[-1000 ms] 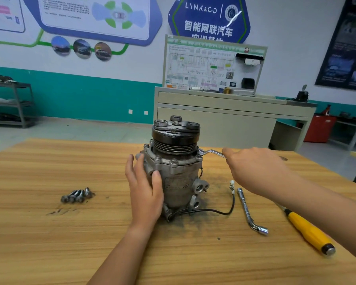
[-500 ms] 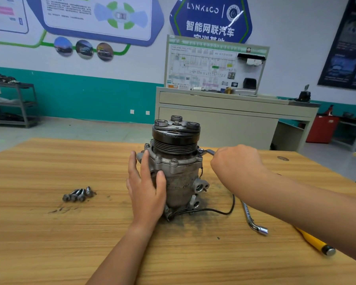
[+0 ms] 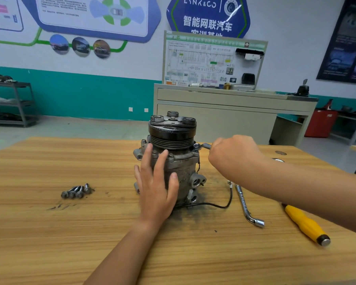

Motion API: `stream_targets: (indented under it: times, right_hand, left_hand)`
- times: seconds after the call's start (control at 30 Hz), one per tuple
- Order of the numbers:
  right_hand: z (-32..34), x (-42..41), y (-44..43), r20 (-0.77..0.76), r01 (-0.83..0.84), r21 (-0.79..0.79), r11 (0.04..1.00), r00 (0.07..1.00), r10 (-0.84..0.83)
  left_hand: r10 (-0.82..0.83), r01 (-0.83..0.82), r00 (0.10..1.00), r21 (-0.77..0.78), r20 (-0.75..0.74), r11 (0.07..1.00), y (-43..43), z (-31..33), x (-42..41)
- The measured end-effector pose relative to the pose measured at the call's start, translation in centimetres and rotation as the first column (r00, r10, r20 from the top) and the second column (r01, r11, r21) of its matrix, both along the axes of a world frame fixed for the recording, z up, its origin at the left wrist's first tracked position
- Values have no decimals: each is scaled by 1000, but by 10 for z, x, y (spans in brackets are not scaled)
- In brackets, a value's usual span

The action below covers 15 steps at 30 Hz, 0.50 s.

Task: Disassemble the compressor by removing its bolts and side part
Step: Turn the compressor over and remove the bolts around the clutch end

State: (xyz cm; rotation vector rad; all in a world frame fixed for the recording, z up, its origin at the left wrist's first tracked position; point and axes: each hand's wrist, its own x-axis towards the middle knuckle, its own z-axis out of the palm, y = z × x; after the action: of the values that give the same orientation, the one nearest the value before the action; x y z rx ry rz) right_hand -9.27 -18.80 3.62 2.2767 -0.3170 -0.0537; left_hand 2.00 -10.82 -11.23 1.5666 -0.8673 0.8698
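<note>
Wooden table (image 3: 49, 243) bears compressor (image 3: 185, 167); right hand (image 3: 232, 155) grips wrench (image 3: 204, 146).

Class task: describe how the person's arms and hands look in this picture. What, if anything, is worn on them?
The left hand and the right hand are bare: no gloves, and no ring, watch or bracelet shows. Both arms are uncovered as far as the frame's edge, and no sleeve is in view. No tattoos or markings are visible.

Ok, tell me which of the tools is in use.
The slim wrench gripped by the right hand, its head at the compressor flange; the L-shaped wrench and yellow screwdriver lie untouched.
</note>
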Motion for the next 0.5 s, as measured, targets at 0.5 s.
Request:
stream_targets:
  times: [0.5]
  right_hand:
    - [3,0,-33,91,-50,-12,999,995,51]
  left_hand:
    - [34,-35,994,-13,-107,999,-3,0,6]
